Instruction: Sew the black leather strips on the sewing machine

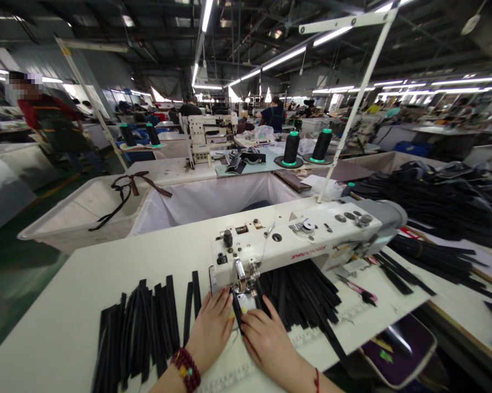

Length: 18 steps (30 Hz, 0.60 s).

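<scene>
A narrow black strip [237, 309] runs under the needle area of a white sewing machine [287, 240]. My left hand [213, 327] lies flat on the machine bed just left of that strip, fingers stretched out, their tips beside the presser foot [241, 281]. On the other side, my right hand [268, 335] has its thumb and fingertips closed on the strip's near end, while one finger reaches forward. Several loose black strips [137, 327] lie left of my left hand. Another pile of black strips [301, 295] spreads beneath the machine arm, right of my right hand.
Pink-handled snips [358, 290] rest on the table [58, 333] at right. Behind the machine stand a white bin [82, 207] and black thread cones [291, 148]. Black pieces are heaped [434, 202] at far right. A co-worker [52, 117] stands at far left.
</scene>
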Available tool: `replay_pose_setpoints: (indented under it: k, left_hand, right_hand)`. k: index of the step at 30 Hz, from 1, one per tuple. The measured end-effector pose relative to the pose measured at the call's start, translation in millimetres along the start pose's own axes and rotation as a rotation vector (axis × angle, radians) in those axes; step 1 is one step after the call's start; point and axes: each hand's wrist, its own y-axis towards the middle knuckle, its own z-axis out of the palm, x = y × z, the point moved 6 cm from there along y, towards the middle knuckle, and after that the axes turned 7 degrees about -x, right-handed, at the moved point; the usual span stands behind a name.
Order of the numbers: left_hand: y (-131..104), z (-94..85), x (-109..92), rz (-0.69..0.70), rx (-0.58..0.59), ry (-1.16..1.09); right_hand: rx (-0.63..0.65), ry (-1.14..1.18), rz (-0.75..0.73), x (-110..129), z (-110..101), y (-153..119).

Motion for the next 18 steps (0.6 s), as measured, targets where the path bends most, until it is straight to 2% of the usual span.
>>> replay_pose_setpoints:
  k: [6,11,18]
  left_hand:
    - [2.8,-0.8,1.4,0.001,0.005,-0.008]
    - [5.6,-2.0,1.1,-0.001,0.027,0.007]
    - [9.8,-2.8,3.3,0.000,0.031,0.008]
  right_hand:
    - [0.029,-0.043,-0.038,-9.7,14.5,9.4]
    - [0.028,-0.081,-0.041,-12.8,19.1,20.4]
    - [0.090,-0.172,-0.059,-13.4,27.4,33.3]
